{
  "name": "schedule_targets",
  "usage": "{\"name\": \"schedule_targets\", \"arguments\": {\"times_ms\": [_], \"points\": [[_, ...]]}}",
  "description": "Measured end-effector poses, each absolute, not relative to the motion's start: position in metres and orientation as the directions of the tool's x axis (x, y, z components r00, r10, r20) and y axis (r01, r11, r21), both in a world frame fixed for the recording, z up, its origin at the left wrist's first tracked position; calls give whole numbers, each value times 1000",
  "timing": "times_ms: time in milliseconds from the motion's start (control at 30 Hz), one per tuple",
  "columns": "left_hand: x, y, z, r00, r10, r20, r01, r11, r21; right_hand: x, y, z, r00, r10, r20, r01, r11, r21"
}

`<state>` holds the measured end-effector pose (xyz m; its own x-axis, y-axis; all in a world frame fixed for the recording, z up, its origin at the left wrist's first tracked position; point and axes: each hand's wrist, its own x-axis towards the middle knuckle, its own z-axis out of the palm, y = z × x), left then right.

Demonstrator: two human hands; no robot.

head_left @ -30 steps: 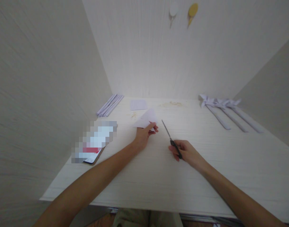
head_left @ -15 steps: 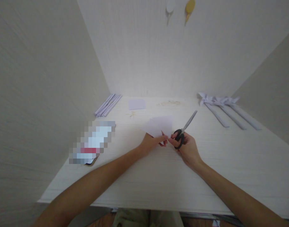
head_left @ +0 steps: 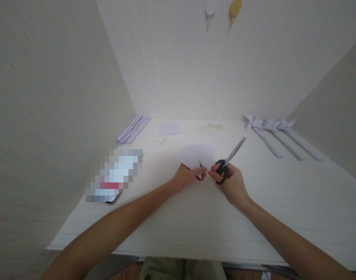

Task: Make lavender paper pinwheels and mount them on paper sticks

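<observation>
A pale sheet of paper [head_left: 197, 153] with a slit running in from its near edge is pinched by my left hand [head_left: 189, 175], just above the table. My right hand [head_left: 232, 182] carries black-handled scissors [head_left: 221, 169], their blades pointing up and away to the right, clear of the paper. The blades look closed together. Thumb and forefinger of my right hand come close to the paper's corner beside my left fingertips; whether they touch it I cannot tell.
Rolled paper sticks [head_left: 134, 129] lie at the back left, near a paper square [head_left: 169, 128]. Thin scattered bits [head_left: 210, 127] lie behind. Several paper pinwheels [head_left: 278, 134] on sticks rest at the back right. A blurred-out phone [head_left: 119, 175] lies left. Two hooks [head_left: 234, 8] hang on the wall.
The scissors have tilted slightly to the right with my right hand. The paper's far edge has dipped a little; my left hand keeps its hold.
</observation>
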<state>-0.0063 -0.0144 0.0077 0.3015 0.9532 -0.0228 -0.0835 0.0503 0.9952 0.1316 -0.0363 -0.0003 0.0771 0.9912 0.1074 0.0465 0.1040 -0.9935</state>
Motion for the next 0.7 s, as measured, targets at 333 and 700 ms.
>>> {"name": "schedule_targets", "arguments": {"times_ms": [333, 700], "points": [[-6, -14, 6, 330, 943, -54, -83, 86, 993, 133, -35, -4, 66, 988, 140, 103, 133, -986], [-8, -13, 6, 333, 942, -41, -115, 84, 990, 134, -36, -3, 63, 983, 172, 80, 167, -983]]}}
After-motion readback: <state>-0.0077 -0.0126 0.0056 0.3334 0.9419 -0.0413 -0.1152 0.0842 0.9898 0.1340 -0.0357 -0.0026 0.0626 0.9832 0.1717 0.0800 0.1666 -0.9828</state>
